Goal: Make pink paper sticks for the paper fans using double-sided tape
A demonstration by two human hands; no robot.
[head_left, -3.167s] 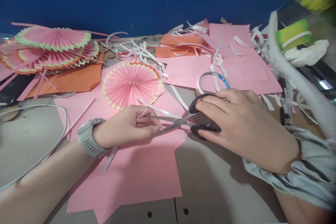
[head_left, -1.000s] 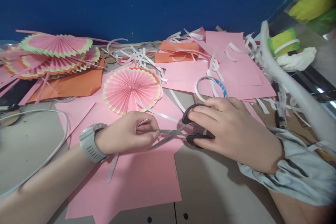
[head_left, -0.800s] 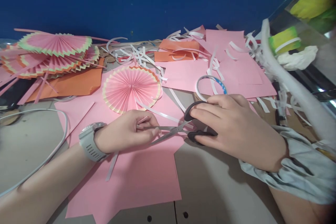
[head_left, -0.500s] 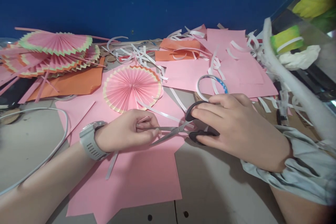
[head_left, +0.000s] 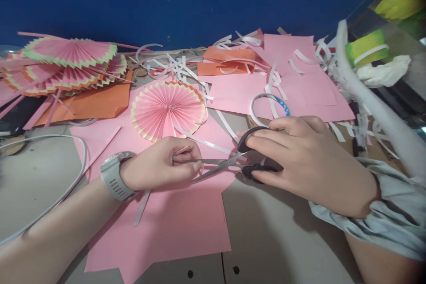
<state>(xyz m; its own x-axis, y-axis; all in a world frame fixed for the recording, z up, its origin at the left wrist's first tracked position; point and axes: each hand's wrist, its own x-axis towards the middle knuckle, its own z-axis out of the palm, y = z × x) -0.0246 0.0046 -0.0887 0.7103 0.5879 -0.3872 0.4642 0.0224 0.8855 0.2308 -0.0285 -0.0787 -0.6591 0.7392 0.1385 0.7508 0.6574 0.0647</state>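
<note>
Grey tabletop (head_left: 33, 177) carries a round pleated fan (head_left: 168, 108) near metal scissors (head_left: 223, 166).

Looks like a craft corner, in a home or a small workshop, hard to say which: strewn with pink paper (head_left: 189, 222), pleated fans (head_left: 166, 108), white strips (head_left: 183, 63), scissors (head_left: 223, 164) and tape (head_left: 282, 104), backed by a blue wall (head_left: 199, 0).

free: tabletop (head_left: 256, 235) right of pink sheet (head_left: 186, 222) | blocking: scissors (head_left: 227, 163), tape roll (head_left: 282, 104), fan (head_left: 168, 108)

Scissors (head_left: 228, 163), black-handled, blades parted (pointing left)
</note>
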